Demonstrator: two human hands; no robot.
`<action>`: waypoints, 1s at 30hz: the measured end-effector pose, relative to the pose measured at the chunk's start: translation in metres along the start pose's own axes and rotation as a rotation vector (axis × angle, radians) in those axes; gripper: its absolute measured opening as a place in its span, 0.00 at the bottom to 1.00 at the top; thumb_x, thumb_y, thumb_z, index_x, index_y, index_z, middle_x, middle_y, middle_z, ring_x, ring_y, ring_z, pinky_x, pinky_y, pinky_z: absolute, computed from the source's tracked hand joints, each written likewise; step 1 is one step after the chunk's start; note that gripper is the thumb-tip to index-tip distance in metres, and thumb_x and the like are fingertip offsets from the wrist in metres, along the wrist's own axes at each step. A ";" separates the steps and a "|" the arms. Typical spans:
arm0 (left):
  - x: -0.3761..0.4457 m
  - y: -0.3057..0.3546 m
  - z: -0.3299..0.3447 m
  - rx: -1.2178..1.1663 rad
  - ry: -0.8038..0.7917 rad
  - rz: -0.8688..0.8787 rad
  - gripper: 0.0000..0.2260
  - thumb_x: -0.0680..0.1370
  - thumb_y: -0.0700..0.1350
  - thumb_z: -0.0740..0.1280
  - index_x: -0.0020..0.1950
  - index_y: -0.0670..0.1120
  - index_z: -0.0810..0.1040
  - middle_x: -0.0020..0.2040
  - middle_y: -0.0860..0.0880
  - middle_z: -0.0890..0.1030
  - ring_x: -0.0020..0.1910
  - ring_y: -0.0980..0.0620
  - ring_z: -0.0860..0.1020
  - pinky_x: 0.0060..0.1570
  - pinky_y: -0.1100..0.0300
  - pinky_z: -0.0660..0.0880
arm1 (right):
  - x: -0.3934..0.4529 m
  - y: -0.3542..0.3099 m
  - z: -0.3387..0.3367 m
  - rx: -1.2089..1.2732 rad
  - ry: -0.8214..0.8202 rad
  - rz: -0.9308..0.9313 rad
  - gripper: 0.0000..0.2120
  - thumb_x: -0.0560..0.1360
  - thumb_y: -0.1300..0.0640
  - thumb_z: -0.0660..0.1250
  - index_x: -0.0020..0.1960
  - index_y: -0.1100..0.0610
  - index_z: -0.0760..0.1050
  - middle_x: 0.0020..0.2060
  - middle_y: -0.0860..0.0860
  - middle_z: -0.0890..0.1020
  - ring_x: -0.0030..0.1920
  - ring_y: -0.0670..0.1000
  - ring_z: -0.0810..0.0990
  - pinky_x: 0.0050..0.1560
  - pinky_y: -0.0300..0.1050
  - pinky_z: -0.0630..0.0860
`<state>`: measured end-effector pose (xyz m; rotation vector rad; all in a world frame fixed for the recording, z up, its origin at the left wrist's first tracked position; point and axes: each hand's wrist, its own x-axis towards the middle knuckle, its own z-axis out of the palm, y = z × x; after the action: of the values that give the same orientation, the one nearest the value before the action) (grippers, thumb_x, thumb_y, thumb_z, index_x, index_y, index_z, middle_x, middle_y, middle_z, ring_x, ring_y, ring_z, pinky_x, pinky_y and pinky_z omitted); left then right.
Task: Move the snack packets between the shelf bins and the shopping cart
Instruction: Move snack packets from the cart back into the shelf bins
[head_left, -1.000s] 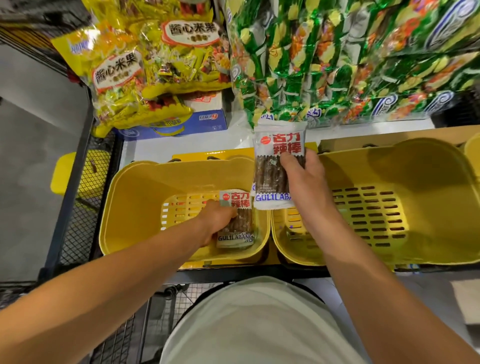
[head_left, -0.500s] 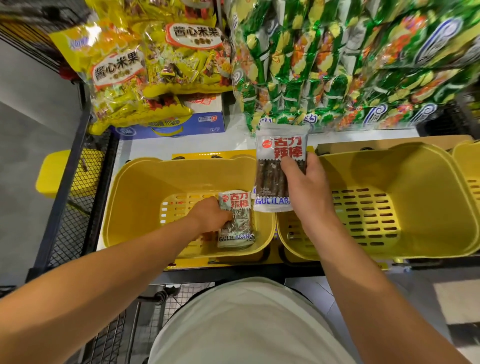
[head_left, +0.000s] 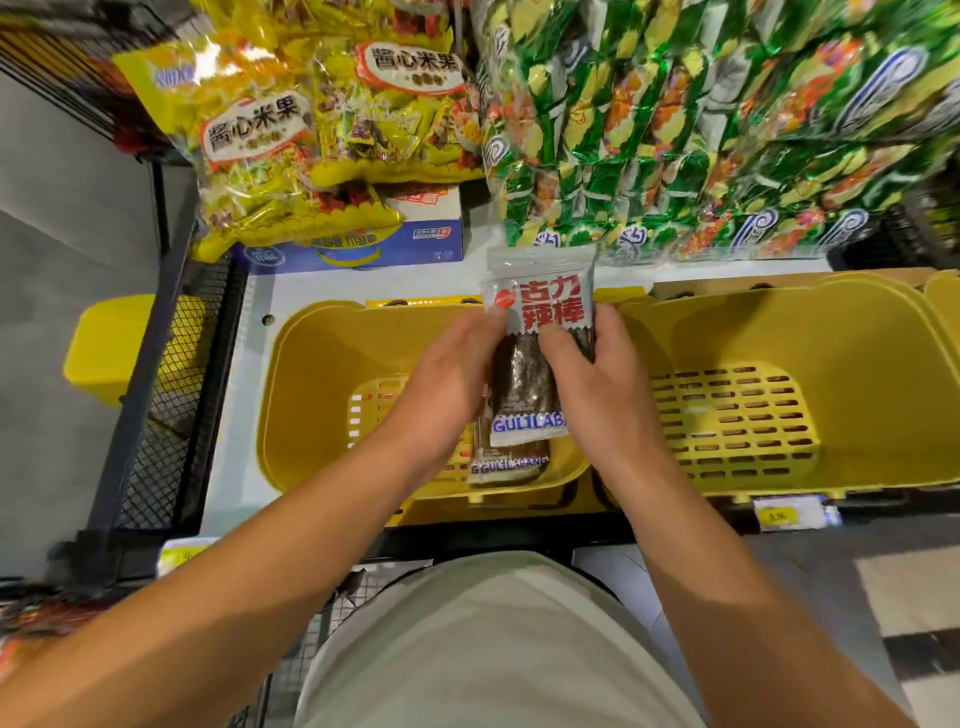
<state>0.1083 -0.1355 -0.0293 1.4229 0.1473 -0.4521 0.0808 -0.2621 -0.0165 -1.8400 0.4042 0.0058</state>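
The left hand (head_left: 447, 384) hid most of the lower packet (head_left: 511, 462); the price tag (head_left: 787, 514) at four o'clock was unreadably blurred.
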 end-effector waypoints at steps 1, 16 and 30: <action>0.000 -0.002 0.001 -0.033 -0.012 -0.010 0.12 0.83 0.51 0.61 0.62 0.47 0.76 0.51 0.51 0.85 0.49 0.56 0.83 0.48 0.57 0.80 | -0.002 -0.001 0.004 -0.016 -0.011 -0.001 0.05 0.81 0.48 0.63 0.56 0.46 0.72 0.47 0.44 0.81 0.44 0.40 0.79 0.45 0.41 0.76; 0.026 -0.033 -0.066 0.430 0.010 -0.370 0.15 0.81 0.53 0.65 0.64 0.47 0.74 0.55 0.46 0.84 0.53 0.46 0.83 0.60 0.43 0.78 | 0.002 0.022 0.006 -0.662 0.196 -0.115 0.29 0.78 0.48 0.65 0.75 0.56 0.64 0.70 0.52 0.69 0.71 0.55 0.62 0.71 0.51 0.60; 0.043 -0.048 -0.082 0.396 0.174 -0.697 0.09 0.85 0.48 0.59 0.53 0.43 0.74 0.43 0.41 0.83 0.35 0.45 0.81 0.32 0.56 0.79 | 0.012 0.034 0.009 -0.624 0.091 -0.014 0.37 0.77 0.48 0.66 0.80 0.57 0.53 0.76 0.54 0.60 0.73 0.58 0.60 0.72 0.53 0.61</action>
<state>0.1422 -0.0688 -0.1018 1.7845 0.7414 -0.9668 0.0843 -0.2659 -0.0537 -2.4646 0.4898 0.0427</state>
